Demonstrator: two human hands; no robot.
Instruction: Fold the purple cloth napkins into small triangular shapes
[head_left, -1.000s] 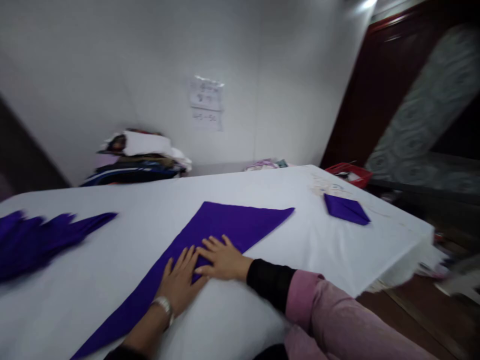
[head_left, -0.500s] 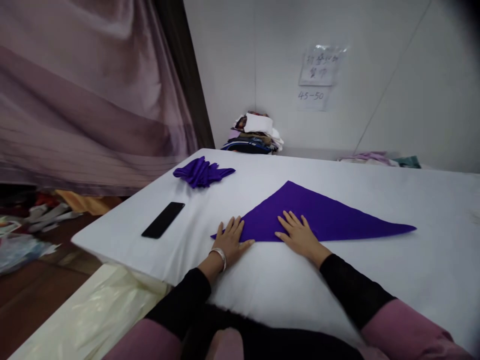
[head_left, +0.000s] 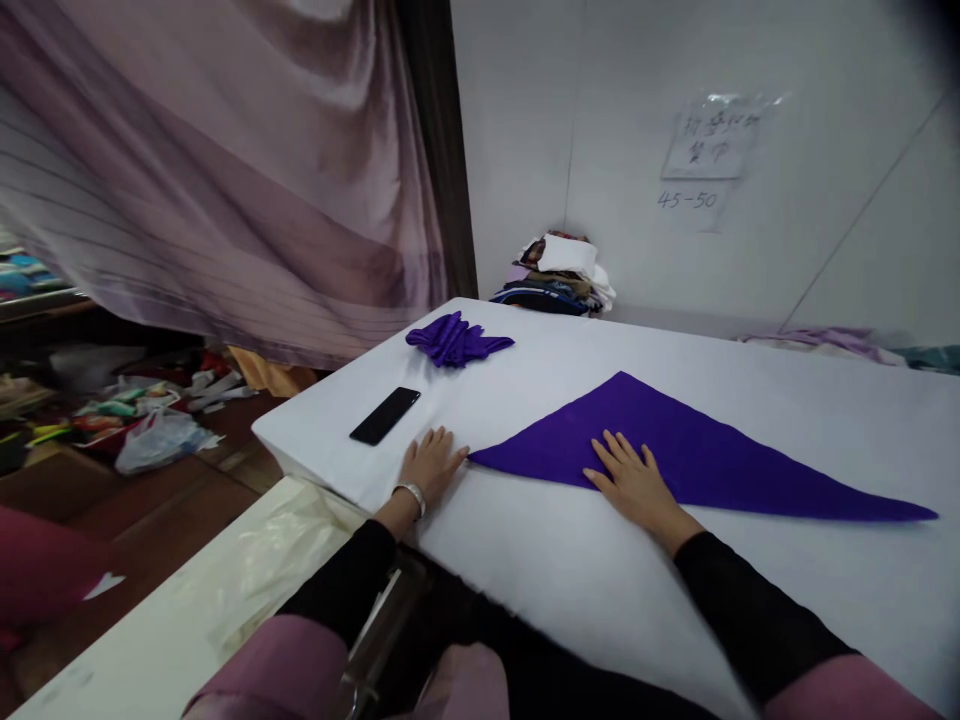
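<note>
A purple cloth napkin (head_left: 697,455), in a long triangle, lies flat on the white-covered table (head_left: 555,560). My right hand (head_left: 630,480) rests on its front edge near the middle, fingers spread and holding nothing. My left hand (head_left: 431,465), with a bracelet at the wrist, lies on the table just beyond the napkin's left point, its fingers stretched out. Farther back at the left sits a second purple cloth (head_left: 456,341), gathered into pleats. Between that cloth and my left hand lies a black phone (head_left: 386,416).
A stack of folded clothes (head_left: 559,272) stands behind the table's far edge. More cloths (head_left: 825,343) lie along the wall at right. Handwritten paper signs (head_left: 709,145) hang there. A pinkish curtain (head_left: 322,180) hangs at left, with plastic bags (head_left: 165,440) on the floor.
My left hand has slid left off the napkin onto the table. My right hand stays on the napkin's front edge. The camera view has turned to the left.
</note>
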